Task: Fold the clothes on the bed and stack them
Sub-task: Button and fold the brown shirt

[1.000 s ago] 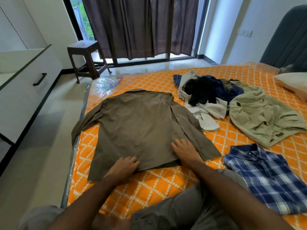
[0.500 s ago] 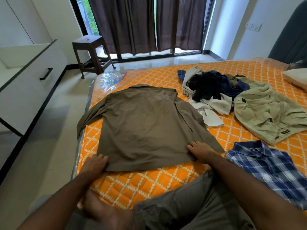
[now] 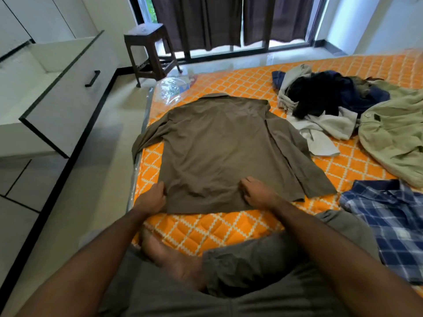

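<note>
A brown long-sleeved shirt (image 3: pixel 219 152) lies flat, back up, on the orange patterned bed (image 3: pixel 219 227), collar away from me. One sleeve hangs over the bed's left edge and the other lies along the shirt's right side. My left hand (image 3: pixel 152 199) grips the hem's left corner with curled fingers. On the hem right of centre, my right hand (image 3: pixel 256 193) rests with its fingers spread on the cloth. A blue plaid shirt (image 3: pixel 393 220) lies at my right.
A heap of mixed clothes (image 3: pixel 320 99) and a beige garment (image 3: pixel 393 133) lie at the far right. A clear plastic bag (image 3: pixel 171 88) sits at the bed's far left corner. On the floor are a stool (image 3: pixel 148 49) and an open white drawer unit (image 3: pixel 57 92). My bare foot (image 3: pixel 169 255) rests near the bed's front edge.
My hands spread apart along the hem, then my right hand came back toward the middle. My left hand moved onto the left corner and closed on it. The view tilted down and left.
</note>
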